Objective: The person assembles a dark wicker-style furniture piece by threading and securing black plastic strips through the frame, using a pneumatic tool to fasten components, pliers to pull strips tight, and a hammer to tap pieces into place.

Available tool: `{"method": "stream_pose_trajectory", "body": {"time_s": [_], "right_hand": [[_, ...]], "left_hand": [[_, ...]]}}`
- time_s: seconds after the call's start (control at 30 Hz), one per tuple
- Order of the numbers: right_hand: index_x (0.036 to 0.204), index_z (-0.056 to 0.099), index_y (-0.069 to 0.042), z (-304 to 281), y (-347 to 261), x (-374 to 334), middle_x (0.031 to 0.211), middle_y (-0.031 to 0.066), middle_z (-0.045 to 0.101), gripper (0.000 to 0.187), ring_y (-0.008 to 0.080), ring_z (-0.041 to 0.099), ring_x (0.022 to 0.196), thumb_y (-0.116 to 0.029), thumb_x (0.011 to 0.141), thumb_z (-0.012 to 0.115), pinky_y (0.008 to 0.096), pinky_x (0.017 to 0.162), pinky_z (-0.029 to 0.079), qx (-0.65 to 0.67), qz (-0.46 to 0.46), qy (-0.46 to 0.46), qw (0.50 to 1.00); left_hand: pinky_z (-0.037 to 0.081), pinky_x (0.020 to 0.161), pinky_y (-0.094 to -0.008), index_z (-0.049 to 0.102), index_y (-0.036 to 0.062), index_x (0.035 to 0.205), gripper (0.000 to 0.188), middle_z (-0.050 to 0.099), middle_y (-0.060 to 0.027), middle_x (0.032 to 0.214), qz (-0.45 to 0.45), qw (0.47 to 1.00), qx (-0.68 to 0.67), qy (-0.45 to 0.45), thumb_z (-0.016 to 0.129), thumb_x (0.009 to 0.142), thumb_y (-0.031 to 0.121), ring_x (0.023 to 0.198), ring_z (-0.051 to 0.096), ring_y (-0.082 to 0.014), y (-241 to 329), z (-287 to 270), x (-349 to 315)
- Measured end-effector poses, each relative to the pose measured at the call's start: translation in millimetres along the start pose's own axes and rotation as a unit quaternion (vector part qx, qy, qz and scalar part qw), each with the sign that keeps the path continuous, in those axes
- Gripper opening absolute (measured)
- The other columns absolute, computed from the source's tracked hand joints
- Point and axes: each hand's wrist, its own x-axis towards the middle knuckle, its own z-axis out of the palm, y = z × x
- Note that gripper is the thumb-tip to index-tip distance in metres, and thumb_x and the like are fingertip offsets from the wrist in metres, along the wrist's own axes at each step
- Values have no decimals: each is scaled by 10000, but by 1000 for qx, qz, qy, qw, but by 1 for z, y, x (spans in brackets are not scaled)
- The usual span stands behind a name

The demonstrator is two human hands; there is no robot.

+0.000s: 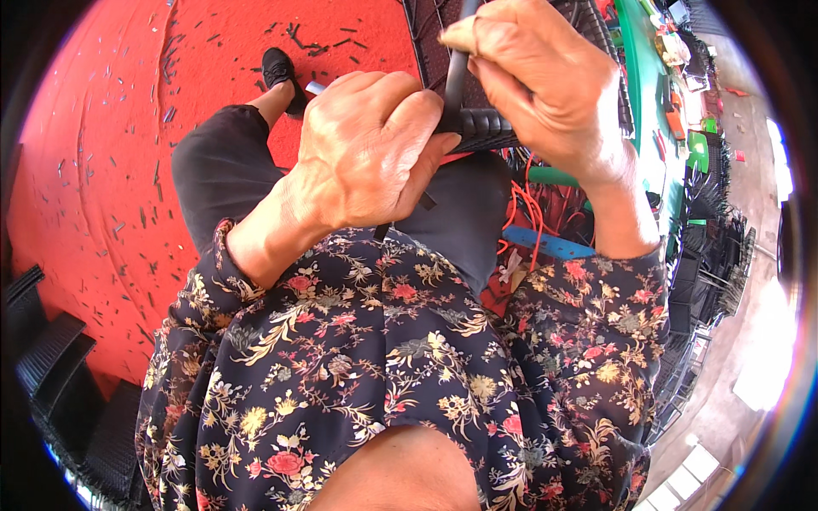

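A black wicker frame (pixel 484 123), its edge wrapped in ridged plastic strip, lies across my lap. My left hand (pixel 368 145) is closed at the end of this edge, the thumb pressed beside the wrapping. A pale, shiny end of something (pixel 315 88) sticks out past its knuckles; the rest is hidden in the hand. From the corner a dark grey strip or bar (pixel 456 81) rises toward the top of the picture. My right hand (pixel 545 85) is closed at it, fingertips bent across its upper part. A short black strip end (pixel 427 202) hangs below my left hand.
Red carpet (pixel 94 170) strewn with black strip scraps spreads to the left. A green table (pixel 652 94) holding assorted items stands at the right. Orange cords (pixel 535 209) and a blue bar (pixel 545 243) lie below my right forearm. Black woven pieces (pixel 64 345) stand lower left.
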Motion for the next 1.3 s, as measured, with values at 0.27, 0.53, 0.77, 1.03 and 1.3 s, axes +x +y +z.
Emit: {"method": "stream_pose_trajectory", "body": {"time_s": [0.27,0.53,0.77,1.03,1.3], "right_hand": [[903,654,-33,-1,-13,14,776,98,595,165,263,614,679,37,755,677,308,568,490,82,40,-14,996],[936,632,29,9,0,5,871,80,637,111,107,597,798,79,849,584,252,699,489,420,266,-74,865],[952,631,41,18,10,-4,900,89,649,136,110,603,838,97,844,570,252,729,496,426,247,-51,869],[950,629,44,21,13,-7,915,86,655,140,108,608,848,102,839,567,247,742,499,437,264,-41,859],[946,632,40,2,-3,15,888,70,663,143,95,600,843,104,829,577,242,744,498,380,317,-108,862]], "left_hand": [[468,537,-360,587,5,825,285,559,-116,728,44,998,39,38,735,615,127,587,566,-281,-6,-6,1],[466,537,-358,590,-2,810,268,559,-126,721,35,998,26,37,719,608,118,565,559,-280,-8,-5,4],[468,541,-360,588,-7,788,256,556,-127,707,6,1000,21,2,714,618,137,556,557,-280,-4,-4,3],[470,546,-362,589,-7,779,260,561,-131,700,9,1000,25,9,716,620,155,563,562,-288,-4,-3,5],[463,540,-363,589,-8,771,257,556,-128,681,-12,1000,25,3,715,621,159,560,561,-289,0,-7,11]]}}
